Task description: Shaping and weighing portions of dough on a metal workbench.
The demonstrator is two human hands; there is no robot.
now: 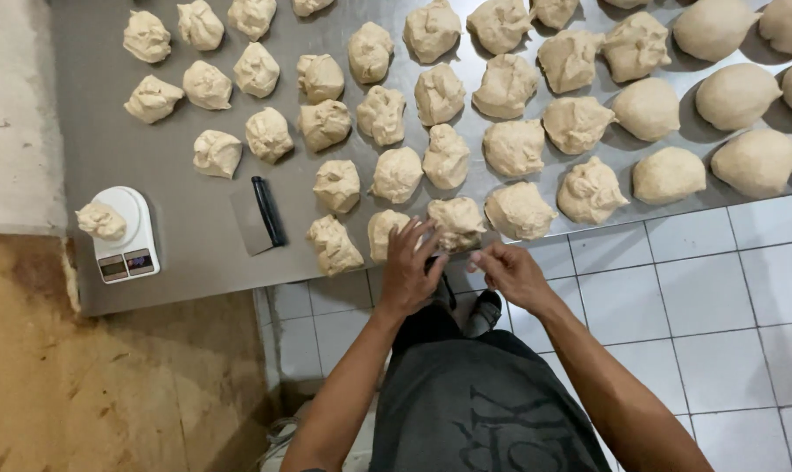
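Bright, even overhead light, slightly cool. The steel table (195,245) shows a dull sheen, no hard glare. Dough portions (518,144) cast short soft shadows toward the table's near edge and right (deepest under the smooth rounded balls (736,96) at the far right corner). Wide-angle bend: table edges and floor tiles (719,288) curve near the frame borders. Focus fairly sharp centrally; left hand (409,267) and right hand (509,271) fingertips smear slightly with motion blur.

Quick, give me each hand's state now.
Left hand: open, fingers spread, holding nothing, by a dough piece.
Right hand: fingertips pinched; anything held cannot be told.
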